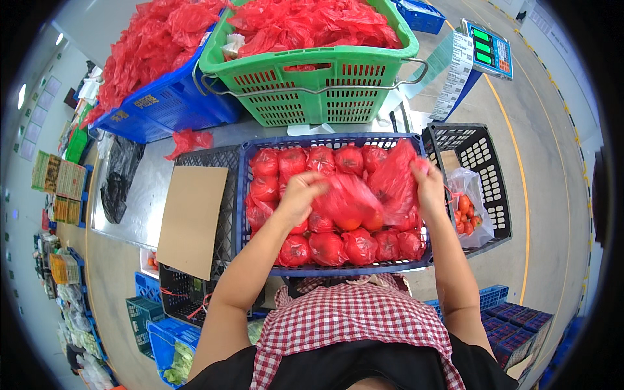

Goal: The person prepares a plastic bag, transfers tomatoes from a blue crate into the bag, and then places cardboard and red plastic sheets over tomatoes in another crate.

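Observation:
Before me stands a dark blue plastic crate (336,269) with rows of round fruit or tomatoes wrapped in red plastic bags (329,248). Above its middle my left hand (300,197) pinches the edge of a red plastic bag (348,195), blurred by motion, with round orange-red produce at its lower end. My right hand (429,187), over the crate's right edge, grips the gathered top of red plastic film (397,178). Whether both hands hold one bag or two, I cannot tell.
A green basket (312,92) and a blue crate (170,112) heaped with red bags stand behind. A black crate (504,224) with bagged tomatoes (468,214) is at right, below a digital scale (487,48). Cardboard (192,219) lies on a black crate at left.

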{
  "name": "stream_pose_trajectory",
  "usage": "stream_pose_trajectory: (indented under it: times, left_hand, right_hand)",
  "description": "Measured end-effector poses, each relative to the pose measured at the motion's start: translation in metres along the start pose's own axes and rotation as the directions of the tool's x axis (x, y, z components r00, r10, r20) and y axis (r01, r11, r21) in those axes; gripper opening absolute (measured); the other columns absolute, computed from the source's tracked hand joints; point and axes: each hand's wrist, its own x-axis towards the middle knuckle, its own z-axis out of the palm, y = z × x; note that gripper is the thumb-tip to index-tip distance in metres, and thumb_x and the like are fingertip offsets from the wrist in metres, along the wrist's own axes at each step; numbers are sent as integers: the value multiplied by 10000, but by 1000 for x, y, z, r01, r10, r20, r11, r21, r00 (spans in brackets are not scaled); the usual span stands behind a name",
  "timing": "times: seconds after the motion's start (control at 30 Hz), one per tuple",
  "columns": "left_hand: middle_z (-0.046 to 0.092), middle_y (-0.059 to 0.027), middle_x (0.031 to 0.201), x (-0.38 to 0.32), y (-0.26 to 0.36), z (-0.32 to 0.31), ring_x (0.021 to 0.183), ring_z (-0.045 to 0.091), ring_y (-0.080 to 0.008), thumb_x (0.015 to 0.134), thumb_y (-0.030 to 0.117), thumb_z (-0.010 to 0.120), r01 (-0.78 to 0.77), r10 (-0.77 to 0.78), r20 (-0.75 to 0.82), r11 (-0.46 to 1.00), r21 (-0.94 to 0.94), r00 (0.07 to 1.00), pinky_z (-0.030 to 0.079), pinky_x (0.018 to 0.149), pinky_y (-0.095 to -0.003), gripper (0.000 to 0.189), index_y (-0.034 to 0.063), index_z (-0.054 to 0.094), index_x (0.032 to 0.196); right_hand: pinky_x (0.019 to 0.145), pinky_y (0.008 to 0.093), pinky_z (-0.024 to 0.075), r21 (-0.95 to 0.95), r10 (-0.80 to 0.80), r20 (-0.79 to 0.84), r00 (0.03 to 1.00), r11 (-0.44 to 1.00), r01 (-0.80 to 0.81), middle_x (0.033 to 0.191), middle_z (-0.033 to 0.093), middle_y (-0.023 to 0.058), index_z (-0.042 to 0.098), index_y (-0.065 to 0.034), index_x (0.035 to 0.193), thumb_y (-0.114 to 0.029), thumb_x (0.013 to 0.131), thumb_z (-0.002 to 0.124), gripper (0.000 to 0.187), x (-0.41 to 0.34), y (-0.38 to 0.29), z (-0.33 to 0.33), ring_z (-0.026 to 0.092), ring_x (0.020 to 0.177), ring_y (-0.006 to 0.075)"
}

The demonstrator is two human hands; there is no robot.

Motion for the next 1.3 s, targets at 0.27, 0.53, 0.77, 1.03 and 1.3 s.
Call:
stream_pose_trajectory:
  times: [0.27, 0.53, 0.77, 1.03, 1.3]
  left_hand:
    - [559, -111, 959, 31, 12, 36, 892, 558, -266, 553, 267, 730, -297, 237, 356, -250, 922, 904, 489, 699, -367, 359, 78, 639, 845]
    - [492, -72, 1055, 29, -26, 24, 1045, 460, -234, 592, 126, 701, -567, 349, 569, -119, 815, 745, 456, 726, -349, 213, 88, 651, 796]
    - [639, -91, 876, 56, -46, 24, 865, 606, -212, 683, 35, 618, -403, 498, 173, 400, 823, 849, 469, 719, -317, 105, 61, 674, 767]
    - [659, -128, 853, 61, 76, -14, 758, 634, -189, 767, 217, 610, -181, 437, -48, 466, 866, 898, 488, 687, -292, 280, -2, 632, 938]
    - [582, -139, 1047, 58, 15, -9, 865, 598, -294, 579, 420, 726, -191, 269, 267, -277, 942, 925, 492, 732, -388, 606, 90, 578, 1064]
  right_hand:
    - [805, 404, 414, -835, -34, 549, 835, -71, 546, 1057, 457, 141, 555, -75, 1027, -258, 567, 725, 524, 6, 39, 41, 447, 1019, 293]
    - [674, 354, 462, -697, -410, 559, 721, 239, 676, 847, 549, 87, 598, -45, 786, -84, 652, 636, 145, 26, 58, 23, 523, 780, 262]
    - [764, 235, 452, 132, -180, -48, 982, 974, 185, 951, 620, 57, 543, 13, 1081, 0, 851, 486, 238, 57, -23, 15, 579, 852, 122]
    - [735, 388, 485, -733, -97, 652, 752, 173, 658, 1042, 488, 157, 563, -115, 1097, -290, 666, 650, 474, 57, 14, 80, 586, 838, 307]
    - [701, 382, 446, -582, -294, 778, 555, -6, 813, 966, 496, 96, 599, -33, 799, -125, 698, 578, 138, 64, 53, 101, 501, 904, 275]
